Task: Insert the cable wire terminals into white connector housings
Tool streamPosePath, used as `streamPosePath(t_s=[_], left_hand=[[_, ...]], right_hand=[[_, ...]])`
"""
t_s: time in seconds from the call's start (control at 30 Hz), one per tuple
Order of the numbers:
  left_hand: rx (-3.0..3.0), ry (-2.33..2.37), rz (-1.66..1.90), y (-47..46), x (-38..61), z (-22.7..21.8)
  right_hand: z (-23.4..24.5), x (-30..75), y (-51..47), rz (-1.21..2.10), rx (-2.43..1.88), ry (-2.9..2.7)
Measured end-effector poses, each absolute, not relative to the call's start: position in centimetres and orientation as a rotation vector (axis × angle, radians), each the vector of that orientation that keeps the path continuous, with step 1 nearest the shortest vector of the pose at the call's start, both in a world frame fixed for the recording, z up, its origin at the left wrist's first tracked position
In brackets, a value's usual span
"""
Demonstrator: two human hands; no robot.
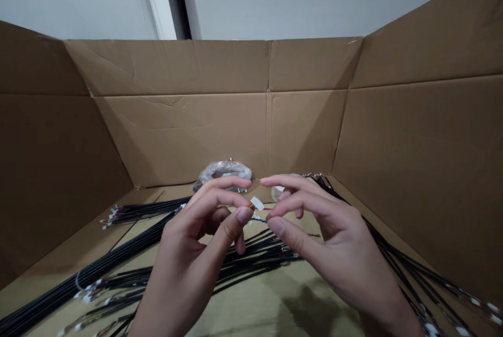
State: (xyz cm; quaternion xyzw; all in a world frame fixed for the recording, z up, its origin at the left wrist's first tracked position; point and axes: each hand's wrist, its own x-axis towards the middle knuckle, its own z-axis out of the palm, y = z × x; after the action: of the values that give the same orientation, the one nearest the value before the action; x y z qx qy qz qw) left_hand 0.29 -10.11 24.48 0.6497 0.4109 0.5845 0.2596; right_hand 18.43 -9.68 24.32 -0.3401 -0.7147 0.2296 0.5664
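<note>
Two bare hands meet in the middle of a big brown box (412, 169). The left hand (196, 237) pinches a tiny white plug (257, 203) with its fingertips (243, 215), and a thin orange wire (251, 205) runs into the plug. The plug is up in the air between the two hands, just above the box floor. The right hand (326, 242) is curled, with its thumb (279, 227) and fingers right next to the plug, but I cannot tell if it grips anything. Under the hands lie lots of long black wires (98, 269) with small white ends, spread over the floor. More black wires (412, 269) run along the right side. A crinkly clear bag (223, 170) sits at the back, just behind the left hand
</note>
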Motion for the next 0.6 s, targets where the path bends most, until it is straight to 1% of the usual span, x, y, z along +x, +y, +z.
streamPosePath(t_s=[0.3, 0.6], left_hand=[[1.76, 1.161, 1.61, -10.0, 0.8, 24.5], [1.789, 1.082, 1.499, -10.3, -0.4, 24.8]], right_hand=[[24.4, 18.6, -9.6, 0.56, -0.857, -1.671], [24.6, 18.9, -9.2, 0.65, -0.862, -1.721]])
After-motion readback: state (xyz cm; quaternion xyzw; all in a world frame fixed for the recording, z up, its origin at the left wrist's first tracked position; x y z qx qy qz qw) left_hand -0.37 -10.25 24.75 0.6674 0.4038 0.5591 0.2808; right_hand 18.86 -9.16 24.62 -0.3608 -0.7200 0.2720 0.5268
